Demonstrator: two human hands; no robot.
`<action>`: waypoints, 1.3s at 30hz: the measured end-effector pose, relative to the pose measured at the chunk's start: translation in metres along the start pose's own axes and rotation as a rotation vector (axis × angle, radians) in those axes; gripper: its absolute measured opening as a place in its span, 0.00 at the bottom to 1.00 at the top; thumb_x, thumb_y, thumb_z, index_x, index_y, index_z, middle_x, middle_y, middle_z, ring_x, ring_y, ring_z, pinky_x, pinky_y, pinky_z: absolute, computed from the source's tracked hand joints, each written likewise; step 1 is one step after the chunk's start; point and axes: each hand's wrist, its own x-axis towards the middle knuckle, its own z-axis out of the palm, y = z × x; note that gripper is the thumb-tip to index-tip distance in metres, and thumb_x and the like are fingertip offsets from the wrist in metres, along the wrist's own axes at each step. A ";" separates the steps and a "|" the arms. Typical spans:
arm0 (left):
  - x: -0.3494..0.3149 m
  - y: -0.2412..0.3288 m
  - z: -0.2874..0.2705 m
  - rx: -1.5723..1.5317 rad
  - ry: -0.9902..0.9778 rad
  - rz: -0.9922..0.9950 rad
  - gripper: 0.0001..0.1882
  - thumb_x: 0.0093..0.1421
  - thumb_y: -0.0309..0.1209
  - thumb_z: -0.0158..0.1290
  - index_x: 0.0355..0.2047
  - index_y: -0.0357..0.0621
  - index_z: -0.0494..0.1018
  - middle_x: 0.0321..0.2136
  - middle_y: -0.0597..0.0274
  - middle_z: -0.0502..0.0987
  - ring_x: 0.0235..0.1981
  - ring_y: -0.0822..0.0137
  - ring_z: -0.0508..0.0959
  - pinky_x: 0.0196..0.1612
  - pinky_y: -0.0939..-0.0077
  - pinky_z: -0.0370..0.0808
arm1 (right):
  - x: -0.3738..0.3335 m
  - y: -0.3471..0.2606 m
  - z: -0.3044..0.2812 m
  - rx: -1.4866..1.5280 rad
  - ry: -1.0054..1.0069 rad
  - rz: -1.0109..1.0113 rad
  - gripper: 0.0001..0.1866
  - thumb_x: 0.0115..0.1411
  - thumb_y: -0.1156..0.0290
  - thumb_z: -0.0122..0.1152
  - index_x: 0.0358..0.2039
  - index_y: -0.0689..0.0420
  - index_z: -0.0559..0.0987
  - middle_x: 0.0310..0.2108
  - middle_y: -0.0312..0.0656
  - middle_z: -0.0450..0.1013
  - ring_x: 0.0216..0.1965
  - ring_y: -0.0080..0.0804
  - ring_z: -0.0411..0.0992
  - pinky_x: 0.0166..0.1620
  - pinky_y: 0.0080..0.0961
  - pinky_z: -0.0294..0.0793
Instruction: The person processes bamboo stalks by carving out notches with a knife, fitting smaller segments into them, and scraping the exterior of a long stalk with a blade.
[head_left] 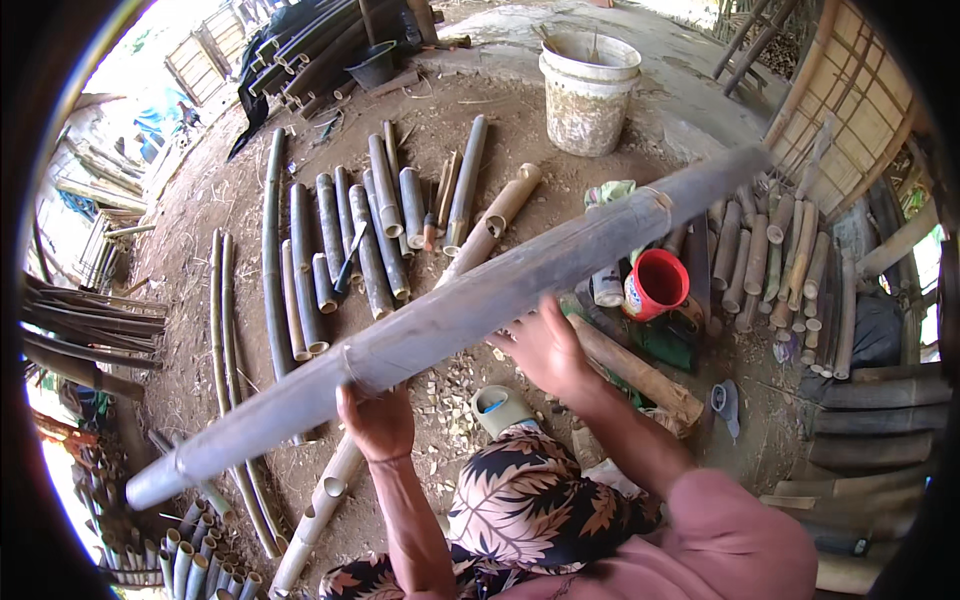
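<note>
A long, thick grey bamboo pole (500, 300) slants across the view, from low at the left to high at the right, its right end blurred. My left hand (378, 425) is closed on its underside, left of the middle, thumb up against the near side. Just below the pole's middle, my right hand (548, 350) has its fingers stretched out and apart; the thumb tip meets the lower edge. Underneath, a lighter bamboo pole with cut notches (325, 495) lies on the ground, partly hidden.
Cut bamboo pieces (330, 225) lie in rows beyond the pole, with a blue-handled knife (347, 265) among them. A white bucket (588, 95) stands at the back. A red container (660, 285) and stacked bamboo lengths (780, 250) are at the right.
</note>
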 end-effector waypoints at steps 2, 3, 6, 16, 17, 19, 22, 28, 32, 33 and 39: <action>-0.016 0.015 -0.046 0.067 -0.022 0.100 0.36 0.62 0.56 0.51 0.63 0.48 0.63 0.59 0.57 0.70 0.64 0.58 0.64 0.70 0.49 0.54 | 0.029 0.005 0.028 0.088 0.263 -0.013 0.36 0.55 0.38 0.62 0.54 0.53 0.73 0.50 0.40 0.73 0.55 0.36 0.68 0.57 0.43 0.66; -0.031 0.036 -0.067 -0.348 -0.173 0.093 0.41 0.60 0.60 0.50 0.64 0.46 0.60 0.59 0.53 0.69 0.64 0.56 0.64 0.70 0.48 0.54 | 0.030 0.003 0.020 0.109 0.302 -0.010 0.38 0.54 0.39 0.64 0.56 0.53 0.71 0.50 0.39 0.72 0.54 0.36 0.68 0.58 0.43 0.65; -0.070 0.095 -0.038 0.317 0.414 0.523 0.50 0.51 0.70 0.52 0.58 0.38 0.64 0.49 0.48 0.74 0.55 0.50 0.74 0.59 0.38 0.70 | 0.050 0.006 -0.025 0.152 0.315 0.012 0.42 0.51 0.40 0.67 0.59 0.53 0.68 0.51 0.39 0.71 0.54 0.37 0.67 0.59 0.43 0.64; -0.194 0.138 -0.172 0.281 1.331 0.829 0.47 0.53 0.63 0.57 0.66 0.50 0.59 0.64 0.57 0.61 0.65 0.51 0.59 0.65 0.41 0.57 | 0.069 0.170 -0.084 -0.062 0.239 0.677 0.45 0.47 0.39 0.67 0.60 0.53 0.67 0.53 0.46 0.68 0.53 0.50 0.68 0.57 0.51 0.67; -0.178 0.129 -0.172 0.215 1.310 0.743 0.42 0.52 0.60 0.59 0.62 0.55 0.63 0.57 0.60 0.67 0.59 0.53 0.65 0.63 0.48 0.62 | 0.059 0.150 -0.074 -0.120 0.351 0.637 0.48 0.49 0.37 0.64 0.63 0.55 0.64 0.60 0.48 0.65 0.58 0.52 0.66 0.61 0.54 0.64; -0.192 0.110 -0.205 -0.048 1.200 0.681 0.39 0.52 0.55 0.63 0.58 0.48 0.65 0.50 0.59 0.72 0.53 0.57 0.71 0.59 0.56 0.68 | 0.038 0.127 -0.108 -0.206 0.491 0.484 0.41 0.54 0.42 0.64 0.61 0.54 0.68 0.58 0.44 0.68 0.58 0.44 0.66 0.62 0.49 0.63; -0.209 0.099 -0.221 -0.126 1.255 0.676 0.38 0.51 0.51 0.66 0.53 0.38 0.69 0.45 0.56 0.75 0.45 0.59 0.76 0.54 0.59 0.73 | 0.031 0.136 -0.142 -0.328 0.470 0.563 0.43 0.53 0.40 0.66 0.62 0.51 0.67 0.60 0.43 0.66 0.60 0.43 0.64 0.61 0.45 0.63; -0.246 0.137 -0.250 -0.014 1.532 0.771 0.36 0.50 0.49 0.67 0.49 0.31 0.72 0.39 0.55 0.77 0.37 0.59 0.79 0.48 0.62 0.77 | -0.011 0.181 -0.154 -0.360 0.402 0.803 0.46 0.52 0.38 0.67 0.64 0.52 0.65 0.60 0.42 0.65 0.62 0.41 0.61 0.65 0.47 0.58; -0.246 0.171 -0.262 0.195 1.548 0.840 0.30 0.54 0.51 0.61 0.49 0.43 0.71 0.41 0.60 0.74 0.46 0.62 0.74 0.55 0.63 0.70 | -0.009 0.174 -0.123 -0.175 0.117 0.966 0.44 0.55 0.37 0.61 0.65 0.50 0.64 0.64 0.42 0.62 0.65 0.44 0.60 0.66 0.50 0.57; -0.270 0.179 -0.264 0.285 1.548 0.792 0.25 0.55 0.51 0.58 0.45 0.49 0.70 0.40 0.62 0.72 0.45 0.61 0.72 0.54 0.59 0.69 | -0.019 0.184 -0.122 -0.125 0.019 0.988 0.46 0.54 0.36 0.61 0.65 0.52 0.65 0.64 0.44 0.62 0.65 0.46 0.59 0.67 0.52 0.56; -0.374 0.209 -0.307 0.034 1.549 0.276 0.48 0.54 0.66 0.47 0.66 0.44 0.56 0.63 0.46 0.62 0.62 0.41 0.64 0.61 0.33 0.62 | -0.038 0.197 -0.148 -0.044 0.413 0.832 0.37 0.58 0.51 0.67 0.61 0.57 0.65 0.59 0.43 0.65 0.62 0.44 0.60 0.64 0.52 0.58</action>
